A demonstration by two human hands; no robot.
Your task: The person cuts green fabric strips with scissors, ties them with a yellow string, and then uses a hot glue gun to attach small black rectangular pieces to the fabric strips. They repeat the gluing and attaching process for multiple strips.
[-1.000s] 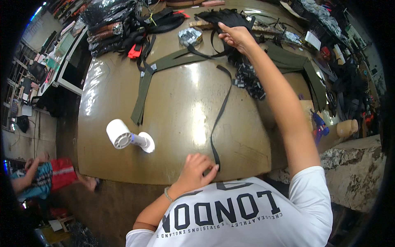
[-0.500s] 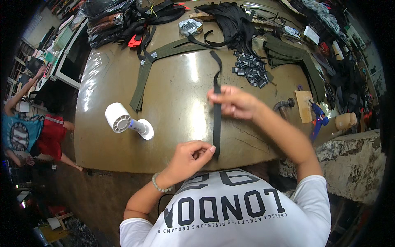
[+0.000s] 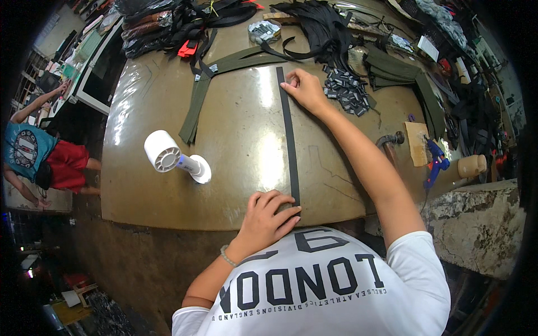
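our left hand (image 3: 269, 215) pins the black webbing strap (image 3: 288, 140) at 6 o'clock on the worktable (image 3: 235, 129); our right hand (image 3: 302, 89) presses its 12 o'clock end. strap lies straight; cutting apparently remains.

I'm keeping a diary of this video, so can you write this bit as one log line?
left hand: pins near end of black strap | right hand: presses far end | strap: straight on table | white fan: left

A strap-and-webbing sewing workshop.

Heaps of black webbing (image 3: 319, 22), olive straps (image 3: 196, 106), loose buckles (image 3: 346, 89) and a blue glue gun (image 3: 434, 162) crowd a worn work surface (image 3: 235, 140), with stacked materials around.
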